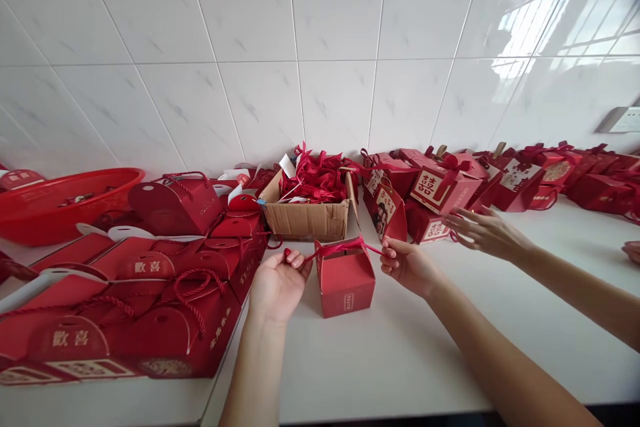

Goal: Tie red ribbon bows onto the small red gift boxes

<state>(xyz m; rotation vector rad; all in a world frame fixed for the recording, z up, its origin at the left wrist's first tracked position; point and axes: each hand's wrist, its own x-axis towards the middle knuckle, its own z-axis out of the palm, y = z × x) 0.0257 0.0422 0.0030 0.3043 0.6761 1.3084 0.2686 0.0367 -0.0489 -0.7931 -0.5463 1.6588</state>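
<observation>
A small red gift box (347, 283) stands upright on the white table in front of me. Across its top runs a red ribbon (341, 247), stretched out to both sides. My left hand (279, 285) pinches the ribbon's left end between thumb and fingers, just left of the box. On the right side, my right hand (409, 268) grips the other end of the same ribbon. Both hands are off the box itself. Behind the box sits an open cardboard carton (307, 219) heaped with red ribbons (320, 173).
Red boxes with rope handles (150, 273) crowd the left, beside a red plastic basin (115, 180). Finished-looking gift boxes (445, 187) line the wall at right. Another person's hand (487, 233) reaches in from the right, and part of a further hand (633, 251) shows at the edge.
</observation>
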